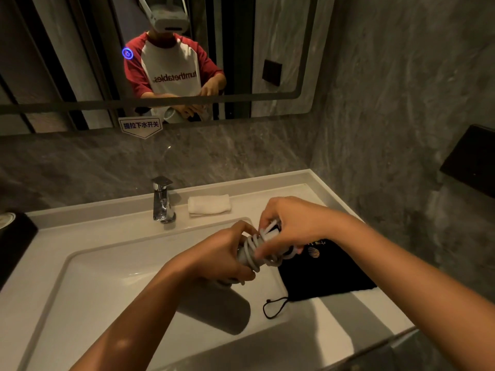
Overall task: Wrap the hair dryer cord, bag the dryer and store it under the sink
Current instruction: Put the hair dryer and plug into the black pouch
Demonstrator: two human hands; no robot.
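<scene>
A grey hair dryer (242, 254) is held over the white sink (112, 274), mostly hidden by my hands. My left hand (225, 257) grips its handle. Several loops of grey cord (254, 246) are wound around that handle. My right hand (288, 227) pinches the cord end and plug just above the coils. A black drawstring bag (324, 274) with a gold emblem lies flat on the counter to the right of the basin, its string (274, 307) trailing toward the front edge.
A chrome faucet (162, 200) stands behind the basin with a folded white towel (209, 204) beside it. A dark box (16, 236) sits at the left edge. A mirror (281, 49) hangs above, and a black wall fixture (471, 159) is mounted at right.
</scene>
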